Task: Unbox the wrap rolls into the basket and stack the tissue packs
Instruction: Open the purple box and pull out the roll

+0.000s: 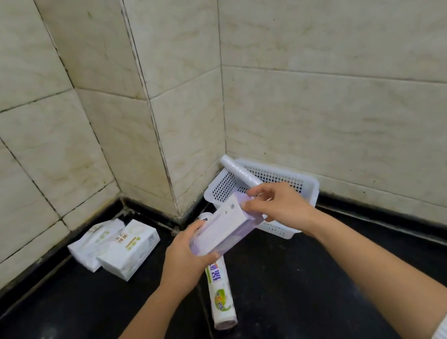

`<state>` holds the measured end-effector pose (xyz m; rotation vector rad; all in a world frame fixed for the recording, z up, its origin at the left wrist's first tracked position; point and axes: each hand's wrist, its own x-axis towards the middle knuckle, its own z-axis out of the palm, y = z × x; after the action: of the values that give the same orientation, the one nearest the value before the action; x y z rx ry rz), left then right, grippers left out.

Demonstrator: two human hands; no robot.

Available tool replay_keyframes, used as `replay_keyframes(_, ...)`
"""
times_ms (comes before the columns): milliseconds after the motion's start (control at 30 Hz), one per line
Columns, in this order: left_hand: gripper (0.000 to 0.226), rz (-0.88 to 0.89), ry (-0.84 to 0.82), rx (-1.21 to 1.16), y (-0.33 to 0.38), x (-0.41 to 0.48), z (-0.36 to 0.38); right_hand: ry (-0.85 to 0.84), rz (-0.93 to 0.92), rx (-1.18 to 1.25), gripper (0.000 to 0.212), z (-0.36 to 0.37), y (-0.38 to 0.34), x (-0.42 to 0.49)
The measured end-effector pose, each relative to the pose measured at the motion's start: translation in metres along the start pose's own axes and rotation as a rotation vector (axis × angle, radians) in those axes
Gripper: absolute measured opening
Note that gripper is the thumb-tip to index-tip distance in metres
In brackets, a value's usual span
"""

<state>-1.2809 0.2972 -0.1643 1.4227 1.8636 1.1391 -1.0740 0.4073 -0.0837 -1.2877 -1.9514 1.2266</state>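
Box [221, 229]: pale lilac and white
Basket [307, 184]: white, perforated with small holes
Tissue packs [122, 247]: white, green print
Floor [297, 290]: glossy black
Wall [343, 43]: cream, veined tiles

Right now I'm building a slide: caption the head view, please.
Both hands, left and right, hold a purple wrap box before a white basket.

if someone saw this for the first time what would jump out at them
Most likely the two hands at the centre: the left hand grips a pale purple box while the right hand works at its far end. Just behind, a white perforated basket sits in the tiled corner with a wrap roll leaning in it. A printed roll lies on the dark floor below, tissue packs to the left.
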Motion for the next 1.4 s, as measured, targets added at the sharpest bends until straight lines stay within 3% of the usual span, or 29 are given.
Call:
replay_keyframes(200, 0.069, 0.032, 0.108, 0.1, -0.005, -0.004, 0.0, -0.02, -0.001, -0.151, 0.052, 0.011, -0.011, 0.0)
replay_keyframes(333, 0.063, -0.019, 0.092, -0.01, -0.007, -0.006, -0.001, -0.005, 0.02, 0.103, 0.02, 0.003, -0.01, 0.007)
replay_keyframes(400, 0.064, -0.028, 0.08, -0.043, -0.007, -0.006, -0.002, 0.037, 0.004, 0.147, 0.021, -0.002, -0.008, 0.01)
replay_keyframes(500, 0.064, -0.024, 0.089, -0.055, -0.005, -0.005, -0.002, 0.176, -0.21, -0.273, 0.042, -0.01, -0.002, 0.012)
replay_keyframes(567, 0.066, -0.031, 0.102, -0.056, -0.003, -0.004, 0.0, 0.188, -0.36, -0.438, 0.035, -0.01, -0.002, 0.01)
replay_keyframes(700, 0.07, -0.039, 0.121, -0.036, -0.001, 0.0, 0.007, 0.051, -0.248, -0.161, 0.007, -0.007, -0.006, 0.004)
replay_keyframes(800, 0.07, -0.029, 0.163, -0.018, 0.0, 0.002, 0.012, 0.003, -0.11, -0.029, 0.016, -0.003, -0.004, 0.001)
replay_keyframes(967, 0.066, 0.059, 0.196, 0.058, 0.001, 0.002, 0.018, 0.078, 0.028, 0.14, 0.012, 0.008, 0.005, -0.007)
replay_keyframes(1067, 0.065, 0.077, 0.205, 0.07, 0.001, 0.001, 0.021, 0.138, 0.014, 0.196, 0.006, 0.01, 0.008, -0.014)
replay_keyframes(1167, 0.065, 0.064, 0.21, 0.055, 0.001, 0.002, 0.022, 0.171, -0.041, 0.152, 0.017, 0.011, 0.012, -0.02)
replay_keyframes(1267, 0.066, 0.016, 0.183, 0.013, 0.0, 0.004, 0.022, 0.194, -0.101, 0.055, 0.005, 0.014, 0.018, -0.028)
replay_keyframes(1400, 0.068, -0.052, 0.14, -0.039, -0.008, 0.003, 0.027, 0.306, -0.331, -0.276, 0.031, 0.024, 0.03, -0.038)
